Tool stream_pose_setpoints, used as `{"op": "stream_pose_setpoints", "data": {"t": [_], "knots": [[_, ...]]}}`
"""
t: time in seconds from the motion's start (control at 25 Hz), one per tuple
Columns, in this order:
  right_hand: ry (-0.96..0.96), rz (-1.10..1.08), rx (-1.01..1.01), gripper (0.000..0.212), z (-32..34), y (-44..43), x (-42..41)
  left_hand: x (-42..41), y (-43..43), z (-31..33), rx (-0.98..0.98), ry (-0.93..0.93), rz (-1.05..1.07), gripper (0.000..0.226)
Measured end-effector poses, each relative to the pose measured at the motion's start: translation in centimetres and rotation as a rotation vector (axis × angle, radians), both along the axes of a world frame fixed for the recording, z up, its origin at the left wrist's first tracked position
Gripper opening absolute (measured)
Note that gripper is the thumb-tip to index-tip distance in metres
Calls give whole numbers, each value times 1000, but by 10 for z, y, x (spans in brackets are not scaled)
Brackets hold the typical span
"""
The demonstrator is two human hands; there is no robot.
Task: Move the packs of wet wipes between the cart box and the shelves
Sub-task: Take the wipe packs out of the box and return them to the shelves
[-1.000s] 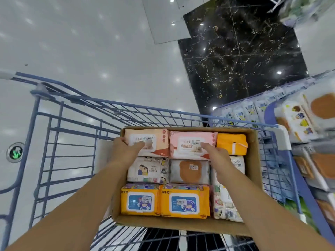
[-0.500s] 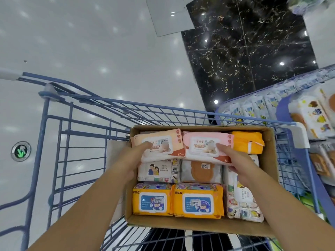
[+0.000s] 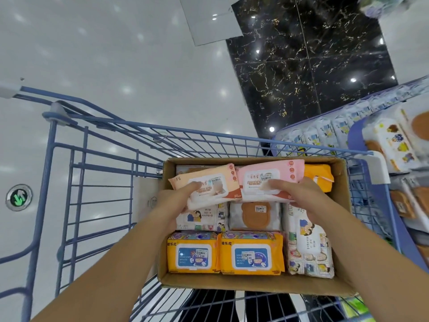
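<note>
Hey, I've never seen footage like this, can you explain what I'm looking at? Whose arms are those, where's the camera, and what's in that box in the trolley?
There is no machine here. These are a person's two bare arms, filmed by one wide-angle camera worn on their head, looking forward and down at the hands. All the pictures come from that one camera.

A blue wire cart carries an open cardboard box full of wet wipe packs. The left hand grips a peach pack and the right hand grips a pink pack, both at the far end of the box. Nearest the person lie two yellow packs side by side, with white printed packs behind and to the right of them. On the right are store shelves stocked with more wipes.
</note>
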State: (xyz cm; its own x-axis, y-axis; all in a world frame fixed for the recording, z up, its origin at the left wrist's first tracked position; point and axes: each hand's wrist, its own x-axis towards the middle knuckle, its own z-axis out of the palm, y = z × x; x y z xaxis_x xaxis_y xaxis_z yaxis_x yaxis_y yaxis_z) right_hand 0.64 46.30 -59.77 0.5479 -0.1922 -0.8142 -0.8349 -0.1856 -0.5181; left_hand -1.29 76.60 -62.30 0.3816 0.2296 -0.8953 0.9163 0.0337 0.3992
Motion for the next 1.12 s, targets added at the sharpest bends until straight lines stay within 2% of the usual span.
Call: {"op": "stream_pose_setpoints", "data": {"t": [0.08, 0.28, 0.44, 0.52, 0.64, 0.72, 0.8, 0.88, 1.04, 1.12], "knots": [[-1, -14, -20, 81, -1, -6, 1, 0, -1, -2, -11, 13, -15, 45], [-96, -117, -37, 85, 7, -3, -15, 2, -7, -1, -64, -60, -93, 53], [-166, -301, 5, 44, 25, -15, -42, 2, -13, 16, -134, -119, -121, 60], [-178, -394, 60, 38, 43, -27, -64, 2, -17, 39, -205, -159, -134, 45], [-231, -542, 186, 47, 76, -43, -97, 4, -23, 80, -261, -259, -148, 30], [-289, -615, 240, 52, 104, -54, -117, 7, -36, 114, -279, -354, -189, 36], [-358, -667, 233, 42, 134, -66, -136, 14, -54, 147, -322, -445, -267, 49], [-433, -708, 212, 35, 162, -84, -162, 15, -82, 179, -358, -532, -342, 48], [-594, -795, 169, 35, 219, -124, -225, 1, -144, 241, -415, -681, -473, 54], [-683, -828, 111, 36, 254, -150, -272, -22, -187, 277, -461, -764, -538, 32]]}}
